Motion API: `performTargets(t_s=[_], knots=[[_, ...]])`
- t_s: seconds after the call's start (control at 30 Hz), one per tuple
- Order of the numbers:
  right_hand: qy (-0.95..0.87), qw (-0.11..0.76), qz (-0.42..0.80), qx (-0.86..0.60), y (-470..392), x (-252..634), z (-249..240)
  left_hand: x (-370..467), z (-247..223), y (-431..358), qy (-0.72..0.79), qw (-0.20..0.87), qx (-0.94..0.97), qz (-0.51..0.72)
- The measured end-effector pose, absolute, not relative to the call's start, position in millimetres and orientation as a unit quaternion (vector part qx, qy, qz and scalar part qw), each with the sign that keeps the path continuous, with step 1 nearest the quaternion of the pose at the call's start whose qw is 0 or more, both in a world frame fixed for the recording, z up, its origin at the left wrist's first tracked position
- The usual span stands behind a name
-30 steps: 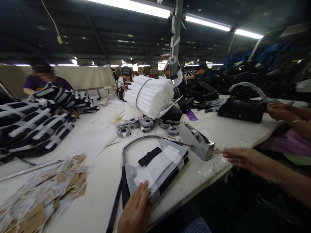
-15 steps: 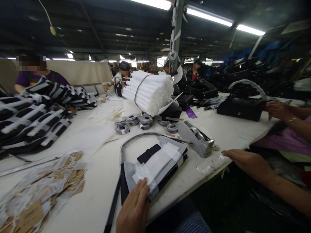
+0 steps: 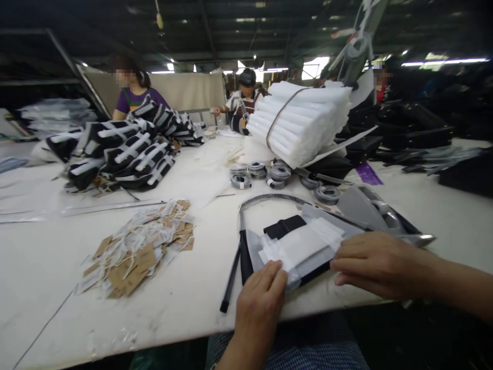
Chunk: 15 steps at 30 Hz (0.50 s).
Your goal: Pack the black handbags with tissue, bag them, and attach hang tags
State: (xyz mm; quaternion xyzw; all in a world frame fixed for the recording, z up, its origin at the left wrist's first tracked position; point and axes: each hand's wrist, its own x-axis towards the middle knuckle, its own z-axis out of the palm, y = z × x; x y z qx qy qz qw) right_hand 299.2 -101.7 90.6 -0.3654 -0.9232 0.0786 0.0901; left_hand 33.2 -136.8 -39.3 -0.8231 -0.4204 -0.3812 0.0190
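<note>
A flat black bag lies on the table before me, topped with grey sheeting and a white wrapped packet. Its grey-wrapped handle arches out on the far side. My left hand rests on the bag's near left corner, fingers laid over the white wrapping and thumb hidden. At the right edge, my right hand touches the bag with fingers stretched out and thumb below them. A small black folded piece lies beside the packet. Just behind my right hand stands a grey tape dispenser.
Paper tags with strings form a pile at left. Coiled grey straps sit beyond the bag, below a bundle of white rolls. Black-and-white wrapped pieces are heaped farther left. Two co-workers are across the table.
My right hand has come from beside the tape dispenser to the bag's right edge. My left hand stays on the bag's corner. The view has turned left.
</note>
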Motion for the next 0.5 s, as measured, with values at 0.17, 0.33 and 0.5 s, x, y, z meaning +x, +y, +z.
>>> performTargets(t_s=[0.17,0.33,0.5], knots=[[-0.952,-0.060,0.157,-0.255,-52,251,100,38,-44,-139,-0.458,0.034,-0.797,-0.393],[-0.958,-0.139,0.133,-0.213,-18,220,93,38,-50,-138,-0.466,0.041,-0.784,-0.407],[-0.964,-0.191,0.082,-0.169,-1,180,85,38,-47,-137,-0.459,0.032,-0.778,-0.428]])
